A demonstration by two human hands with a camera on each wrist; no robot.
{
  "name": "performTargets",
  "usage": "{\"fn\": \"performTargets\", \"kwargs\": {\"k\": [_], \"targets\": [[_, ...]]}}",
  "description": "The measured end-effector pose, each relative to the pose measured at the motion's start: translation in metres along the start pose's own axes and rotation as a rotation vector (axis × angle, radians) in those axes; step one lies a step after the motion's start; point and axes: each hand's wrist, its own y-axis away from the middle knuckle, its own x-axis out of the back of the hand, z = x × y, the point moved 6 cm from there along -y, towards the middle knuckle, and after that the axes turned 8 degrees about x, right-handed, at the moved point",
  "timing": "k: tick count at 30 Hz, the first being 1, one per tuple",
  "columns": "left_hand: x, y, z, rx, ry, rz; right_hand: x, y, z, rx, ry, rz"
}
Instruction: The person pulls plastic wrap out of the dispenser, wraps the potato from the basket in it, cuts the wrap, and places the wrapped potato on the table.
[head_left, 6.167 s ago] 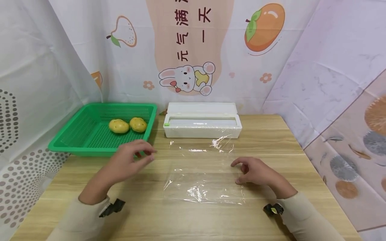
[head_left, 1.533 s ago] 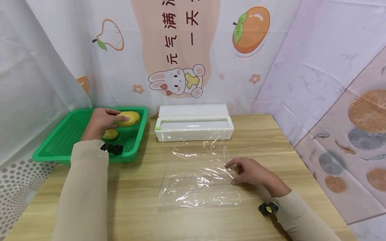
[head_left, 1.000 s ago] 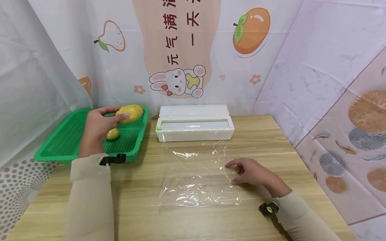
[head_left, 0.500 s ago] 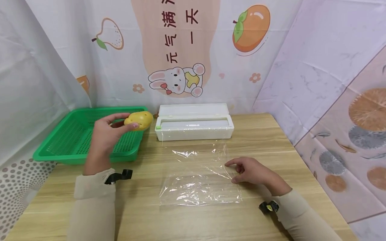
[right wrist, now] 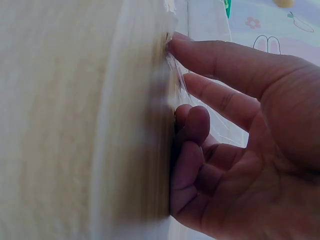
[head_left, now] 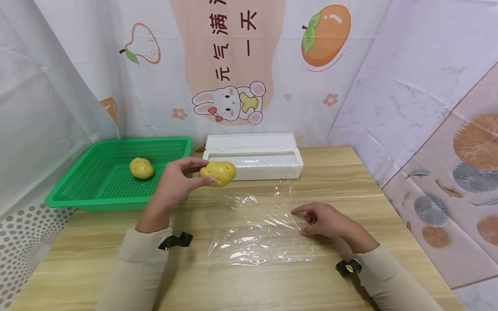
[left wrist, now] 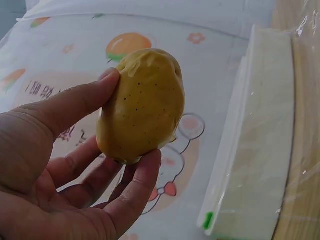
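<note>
My left hand (head_left: 176,183) pinches a yellow potato (head_left: 219,173) between thumb and fingers, held in the air before the white cling film box. In the left wrist view the potato (left wrist: 142,107) shows small dark specks, with the thumb on one side and fingertips under it. A clear sheet of cling film (head_left: 253,237) runs from the box over the wooden table, wrinkled and shiny. At the sheet's right edge rests my right hand (head_left: 328,222), thumb and index finger spread apart on the film, other fingers curled in. The right wrist view shows those fingertips (right wrist: 181,50) at the film.
The white cling film box (head_left: 268,173) stands at the back with its lid up. A green plastic basket (head_left: 113,203) at the back left holds another potato (head_left: 142,168). A printed cloth (head_left: 155,95) hangs behind the wooden table (head_left: 97,246).
My left hand reached into the basket, lifted out one of the two potatoes and carried it right, to in front of the box. My right hand stays at the film's right edge.
</note>
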Motion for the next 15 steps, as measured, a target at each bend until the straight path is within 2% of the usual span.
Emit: {"fn": "performTargets", "kwargs": {"k": [7,15], "targets": [[-0.034,0.001,-0.001,0.021,0.032,-0.120,0.001,0.000,-0.003,0.020,-0.006,-0.006],[-0.071,0.007,-0.005,-0.033,-0.077,-0.235,-0.001,0.000,0.000,0.029,0.005,-0.011]]}}
